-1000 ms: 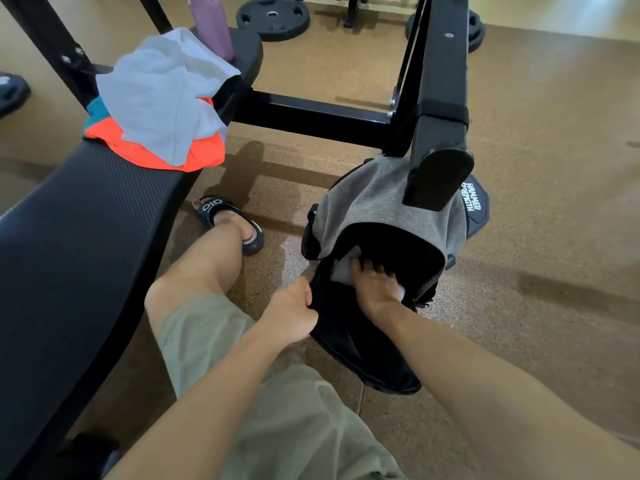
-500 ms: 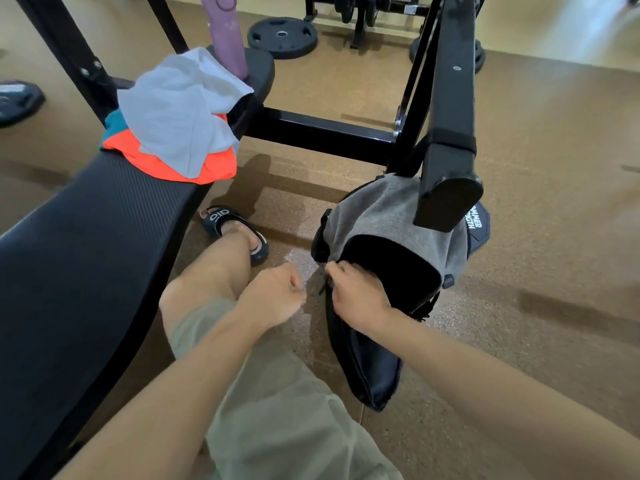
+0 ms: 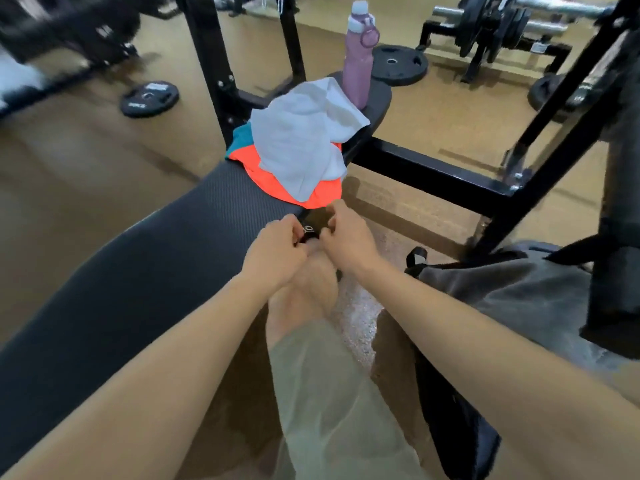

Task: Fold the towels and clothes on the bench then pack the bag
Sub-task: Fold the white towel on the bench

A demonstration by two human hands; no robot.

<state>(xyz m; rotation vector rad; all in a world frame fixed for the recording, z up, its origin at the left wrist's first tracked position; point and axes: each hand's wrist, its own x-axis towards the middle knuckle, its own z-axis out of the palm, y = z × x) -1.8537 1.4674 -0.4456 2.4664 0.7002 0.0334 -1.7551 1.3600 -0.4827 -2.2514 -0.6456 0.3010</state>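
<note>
Well forward over the bent knee, both bare hands meet above the sandalled foot. The left hand and the right hand sit close together with curled fingers, but motion blur and the black sandal strap showing between them leave it unclear whether either grip pinches anything or is merely drawn in; I cannot tell. Neither hand touches the laundry.

On the far part of the black ribbed padded worktop lies the pile still to be folded: a crumpled white towel on top, spread loosely over a bright orange garment, with a teal piece of cloth peeking out at the left edge beneath them. The orange fabric hangs slightly past the worktop's right edge, just beyond the fingertips. Behind the pile, on the rounded black end pad, a tall mauve water bottle with a pale cap and ring loop stands upright, touching the towel's far corner.

To the right, on the tan rubber floor, the black gym bag stands beside the person's leg in olive shorts, with a grey towel-like cloth draped over its top. A black steel rack frame crosses behind, and a black weight plate lies flat on the floor at left.
</note>
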